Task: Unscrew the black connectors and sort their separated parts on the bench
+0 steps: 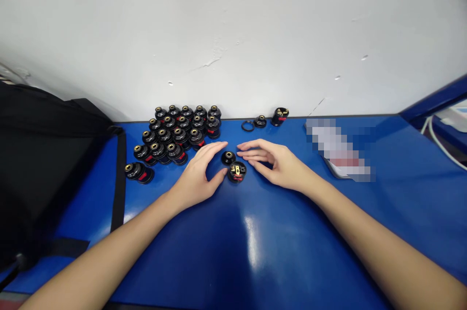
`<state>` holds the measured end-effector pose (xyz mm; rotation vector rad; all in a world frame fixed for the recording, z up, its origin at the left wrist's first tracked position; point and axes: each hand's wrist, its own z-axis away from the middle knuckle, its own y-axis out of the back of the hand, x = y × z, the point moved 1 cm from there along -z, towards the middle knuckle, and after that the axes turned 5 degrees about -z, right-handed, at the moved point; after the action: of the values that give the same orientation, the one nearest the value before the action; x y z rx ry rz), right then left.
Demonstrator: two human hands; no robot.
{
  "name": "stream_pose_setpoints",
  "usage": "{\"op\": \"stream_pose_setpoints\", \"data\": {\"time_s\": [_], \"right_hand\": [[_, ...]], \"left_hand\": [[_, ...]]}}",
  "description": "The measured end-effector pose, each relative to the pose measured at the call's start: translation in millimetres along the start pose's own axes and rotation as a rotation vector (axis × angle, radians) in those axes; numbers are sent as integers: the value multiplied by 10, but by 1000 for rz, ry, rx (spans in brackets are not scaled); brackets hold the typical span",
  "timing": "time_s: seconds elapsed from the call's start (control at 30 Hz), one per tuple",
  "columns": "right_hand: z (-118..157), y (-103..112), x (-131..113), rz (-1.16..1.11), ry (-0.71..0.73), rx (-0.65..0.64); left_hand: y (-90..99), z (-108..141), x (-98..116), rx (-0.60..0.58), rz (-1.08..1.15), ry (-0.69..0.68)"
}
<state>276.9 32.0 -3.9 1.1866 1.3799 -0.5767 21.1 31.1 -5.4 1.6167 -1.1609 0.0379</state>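
My left hand (200, 173) rests on the blue table with thumb and fingers apart, holding nothing. Facing it from the right, my right hand (274, 161) has its fingers stretched out and is likewise without a hold. Between the two lie a black domed cap (228, 157) with a brass-coloured threaded hole and, just in front of it, an open black lamp holder body (237, 172). Brass contacts and a bit of red show inside that body. My left fingertips and thumb are close beside both parts; whether they touch them I cannot tell.
Several assembled black lamp holders (164, 137) stand in rows at the left. By the wall are a black ring (247, 126), another cap (260, 121) and another open body (279, 116). A blurred-out phone-like object (337, 152) lies right; a black bag (44, 154) stands left.
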Motion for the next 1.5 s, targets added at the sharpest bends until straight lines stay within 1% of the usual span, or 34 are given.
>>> {"op": "stream_pose_setpoints", "data": {"time_s": [0.1,0.17,0.3,0.4,0.53,0.67,0.77,0.87,0.97,1.1,1.27,1.5], "right_hand": [[6,-4,-33,24,42,4],[11,17,-69,55,79,-17],[27,60,-171,181,137,-130],[35,32,-225,296,165,-194],[25,-65,-229,352,161,-142],[19,-102,-233,329,159,-113],[21,-72,-240,237,111,-46],[20,-37,-229,106,97,40],[20,-11,-209,92,101,88],[34,17,-207,95,87,90],[45,40,-230,99,47,41],[34,31,-216,98,58,-5]], "left_hand": [[-12,2,-14,-9,13,-34],[-14,0,-19,-15,14,-49],[-5,-7,-7,-6,-4,-34],[6,-10,21,-2,-21,-4],[14,-8,49,-3,-33,18],[13,-6,52,-9,-34,19],[15,-7,55,-13,-26,13],[18,-11,64,-21,-30,-6],[21,-14,71,-22,-41,-34],[22,-14,70,-9,-48,-43],[29,-7,66,37,-31,0],[35,0,73,100,104,99]]}}
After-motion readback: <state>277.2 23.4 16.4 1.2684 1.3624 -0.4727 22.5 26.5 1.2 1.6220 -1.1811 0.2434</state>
